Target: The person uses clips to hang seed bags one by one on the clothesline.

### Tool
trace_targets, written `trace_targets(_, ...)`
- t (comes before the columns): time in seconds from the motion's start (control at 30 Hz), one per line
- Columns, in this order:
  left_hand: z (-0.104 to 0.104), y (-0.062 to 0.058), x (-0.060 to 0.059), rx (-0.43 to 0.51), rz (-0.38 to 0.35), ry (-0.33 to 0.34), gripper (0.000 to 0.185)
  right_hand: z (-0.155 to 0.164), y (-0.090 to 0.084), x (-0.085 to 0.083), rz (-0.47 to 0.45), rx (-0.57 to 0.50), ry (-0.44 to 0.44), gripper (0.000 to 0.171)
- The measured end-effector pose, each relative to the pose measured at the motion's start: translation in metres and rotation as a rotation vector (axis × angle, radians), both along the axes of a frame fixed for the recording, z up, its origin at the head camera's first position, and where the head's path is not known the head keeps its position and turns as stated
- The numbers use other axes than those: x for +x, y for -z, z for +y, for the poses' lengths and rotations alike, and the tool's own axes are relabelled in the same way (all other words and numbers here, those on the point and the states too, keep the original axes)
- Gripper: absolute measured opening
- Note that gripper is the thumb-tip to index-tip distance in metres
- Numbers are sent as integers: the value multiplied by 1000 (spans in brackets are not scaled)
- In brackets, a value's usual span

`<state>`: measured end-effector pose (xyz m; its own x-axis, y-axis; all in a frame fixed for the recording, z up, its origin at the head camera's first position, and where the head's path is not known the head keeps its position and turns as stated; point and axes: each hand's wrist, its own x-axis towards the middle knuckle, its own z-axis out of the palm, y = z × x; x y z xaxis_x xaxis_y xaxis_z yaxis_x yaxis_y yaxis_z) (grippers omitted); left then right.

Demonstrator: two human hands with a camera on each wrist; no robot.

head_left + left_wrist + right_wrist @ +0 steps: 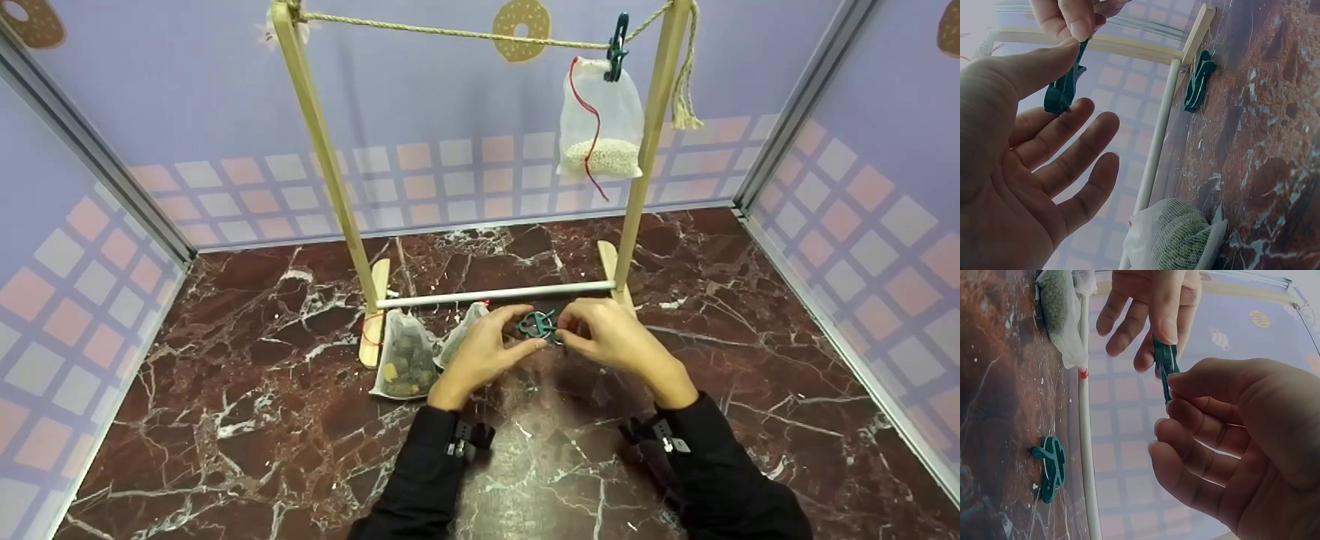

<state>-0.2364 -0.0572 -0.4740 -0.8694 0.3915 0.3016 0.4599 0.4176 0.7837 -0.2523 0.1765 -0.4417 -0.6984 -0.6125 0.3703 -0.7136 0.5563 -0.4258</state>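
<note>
A wooden rack [322,157] stands on the marble worktop [247,420], a bead bag [601,120] clipped to its rope. Just in front of its white bar [495,295] lie two mesh bags [405,356]. There both hands meet: the right hand [619,337] pinches a green clip [536,324] (a second clip [1199,79] lies by the bar), while the left hand [484,349] touches it with fingers relaxed.

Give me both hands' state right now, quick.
Left hand: fingers spread, thumb touching the green clip; not gripping it.
Right hand: fingers pinch the same green clip.
</note>
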Motion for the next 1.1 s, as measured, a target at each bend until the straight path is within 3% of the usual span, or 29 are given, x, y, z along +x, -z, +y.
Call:
trace_targets(0.47, -3, -1, 1, -24, 3, -12, 57, 0, 0, 1, -15, -28, -7, 7)
trace_targets(0.6, -5, -3, 2, -19, -12, -26, 56, 2, -2, 0, -37, -76, 11, 17)
trace_targets(0.73, -9, -5, 2, 34, -43, -30, 54, 6, -3, 0, -37, -121, 36, 38)
trace_targets(0.87, -12, -9, 3, 150, -69, 5, 50, 9, -5, -1, -15, -122, 39, 55)
trace_targets(0.97, -14, -11, 2, 215, -79, 55, 47, 9, -5, -1, -18, -135, 12, 60)
trace_targets(1.1, -13, -11, 2, 220, -68, 102, 45, 8, -5, -2, -11, -158, -20, 56)
